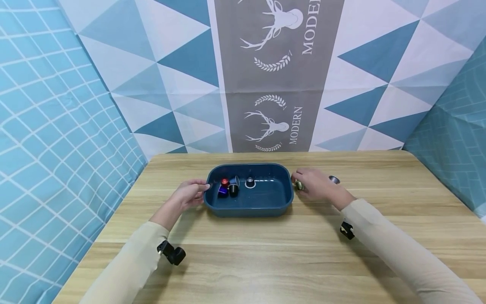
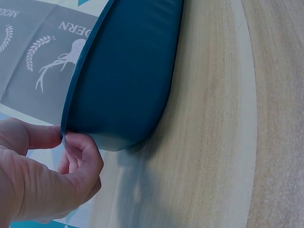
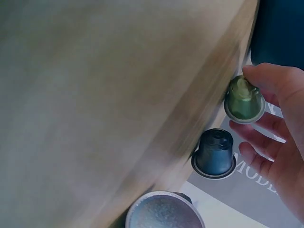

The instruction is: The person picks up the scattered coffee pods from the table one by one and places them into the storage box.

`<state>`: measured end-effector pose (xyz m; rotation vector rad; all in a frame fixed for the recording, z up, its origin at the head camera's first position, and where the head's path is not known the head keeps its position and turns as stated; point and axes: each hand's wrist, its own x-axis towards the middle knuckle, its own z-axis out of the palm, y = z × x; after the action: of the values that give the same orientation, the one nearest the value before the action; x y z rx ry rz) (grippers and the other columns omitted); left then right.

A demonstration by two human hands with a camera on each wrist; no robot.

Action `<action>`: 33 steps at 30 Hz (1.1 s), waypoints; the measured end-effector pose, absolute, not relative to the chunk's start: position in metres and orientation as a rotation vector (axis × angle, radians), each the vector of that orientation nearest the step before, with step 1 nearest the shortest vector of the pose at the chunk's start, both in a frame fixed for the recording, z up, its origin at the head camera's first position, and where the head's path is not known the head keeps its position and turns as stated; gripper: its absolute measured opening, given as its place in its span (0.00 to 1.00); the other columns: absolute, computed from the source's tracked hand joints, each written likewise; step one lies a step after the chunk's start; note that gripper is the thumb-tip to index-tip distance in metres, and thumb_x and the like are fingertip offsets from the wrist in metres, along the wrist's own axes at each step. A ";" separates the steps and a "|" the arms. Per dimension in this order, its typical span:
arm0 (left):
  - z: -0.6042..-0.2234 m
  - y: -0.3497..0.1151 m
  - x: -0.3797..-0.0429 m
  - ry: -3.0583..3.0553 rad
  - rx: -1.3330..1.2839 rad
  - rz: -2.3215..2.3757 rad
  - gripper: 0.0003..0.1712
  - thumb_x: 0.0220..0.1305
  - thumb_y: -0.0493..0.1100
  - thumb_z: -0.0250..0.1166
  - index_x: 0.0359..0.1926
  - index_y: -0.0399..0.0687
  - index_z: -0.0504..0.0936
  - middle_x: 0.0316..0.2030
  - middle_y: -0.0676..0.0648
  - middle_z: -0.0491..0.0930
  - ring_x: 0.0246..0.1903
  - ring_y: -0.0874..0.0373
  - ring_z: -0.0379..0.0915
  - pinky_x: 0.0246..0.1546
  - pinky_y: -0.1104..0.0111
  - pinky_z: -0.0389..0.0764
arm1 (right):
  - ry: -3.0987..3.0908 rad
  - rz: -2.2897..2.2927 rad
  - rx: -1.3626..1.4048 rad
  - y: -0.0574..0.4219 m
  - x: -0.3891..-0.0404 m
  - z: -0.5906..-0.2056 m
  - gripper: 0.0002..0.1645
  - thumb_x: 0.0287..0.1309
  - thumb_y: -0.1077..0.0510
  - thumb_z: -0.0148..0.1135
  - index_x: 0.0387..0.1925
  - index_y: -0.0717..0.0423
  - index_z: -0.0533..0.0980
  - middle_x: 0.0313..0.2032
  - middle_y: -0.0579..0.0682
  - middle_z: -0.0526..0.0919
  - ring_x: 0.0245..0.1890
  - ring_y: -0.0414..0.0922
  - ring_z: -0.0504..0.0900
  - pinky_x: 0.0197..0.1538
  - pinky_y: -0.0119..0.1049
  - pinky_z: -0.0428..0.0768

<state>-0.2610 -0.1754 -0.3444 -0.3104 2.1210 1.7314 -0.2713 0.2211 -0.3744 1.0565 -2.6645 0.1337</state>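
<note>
A blue plastic bin stands on the table with several coffee capsules inside, among them a red one, a purple one, a black one and a silver one. My left hand pinches the bin's left rim between thumb and fingers, plain in the left wrist view. Just outside the right wall, my right hand pinches a green coffee capsule between thumb and fingertips. Beside those fingers a dark capsule rests on its rim.
Another capsule lies on the table to the right of my right hand, its silvery lid showing in the right wrist view. Behind the wooden table hangs a patterned cloth, with a blue grid cloth at the left.
</note>
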 end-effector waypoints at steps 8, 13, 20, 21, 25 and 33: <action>-0.343 -0.175 -0.262 2.123 -0.315 1.736 0.23 0.70 0.41 0.56 0.63 0.39 0.66 0.31 0.55 0.75 0.27 0.66 0.72 0.31 0.75 0.76 | -2.664 0.138 1.069 0.221 -0.270 -0.375 0.18 0.44 0.61 0.72 0.39 0.57 0.77 0.34 0.52 0.81 0.31 0.43 0.78 0.36 0.40 0.78; -0.343 -0.175 -0.262 2.106 -0.329 1.742 0.25 0.69 0.41 0.57 0.64 0.39 0.65 0.30 0.55 0.75 0.26 0.67 0.72 0.30 0.75 0.76 | -2.643 0.161 1.087 0.222 -0.270 -0.375 0.17 0.41 0.64 0.72 0.37 0.58 0.77 0.33 0.51 0.81 0.31 0.44 0.79 0.36 0.40 0.80; -0.343 -0.175 -0.260 2.100 -0.322 1.740 0.27 0.69 0.41 0.57 0.66 0.39 0.63 0.32 0.55 0.74 0.28 0.66 0.71 0.31 0.75 0.75 | -2.642 0.153 1.086 0.222 -0.269 -0.373 0.14 0.41 0.65 0.72 0.33 0.58 0.77 0.31 0.50 0.80 0.29 0.43 0.78 0.35 0.39 0.79; -0.343 -0.174 -0.260 2.101 -0.330 1.740 0.26 0.69 0.40 0.57 0.65 0.40 0.64 0.33 0.54 0.74 0.28 0.66 0.71 0.31 0.75 0.75 | -2.652 0.155 1.081 0.222 -0.269 -0.372 0.14 0.42 0.65 0.72 0.33 0.58 0.77 0.31 0.50 0.80 0.29 0.43 0.78 0.35 0.39 0.79; -0.344 -0.174 -0.259 2.101 -0.321 1.745 0.26 0.69 0.40 0.57 0.65 0.39 0.64 0.35 0.53 0.74 0.30 0.66 0.71 0.32 0.75 0.76 | -2.675 0.165 1.049 0.223 -0.267 -0.370 0.12 0.44 0.64 0.71 0.33 0.58 0.78 0.31 0.50 0.80 0.30 0.42 0.78 0.36 0.39 0.80; -0.344 -0.174 -0.258 2.104 -0.314 1.736 0.25 0.69 0.41 0.57 0.65 0.39 0.65 0.35 0.54 0.75 0.29 0.66 0.71 0.32 0.75 0.76 | -2.643 0.172 1.033 0.224 -0.264 -0.366 0.12 0.44 0.65 0.72 0.33 0.58 0.78 0.32 0.51 0.80 0.31 0.43 0.79 0.37 0.39 0.80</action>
<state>-0.2577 -0.1742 -0.3435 -0.3139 2.1043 1.7356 -0.2644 0.2237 -0.3663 1.0325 -2.6426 0.1724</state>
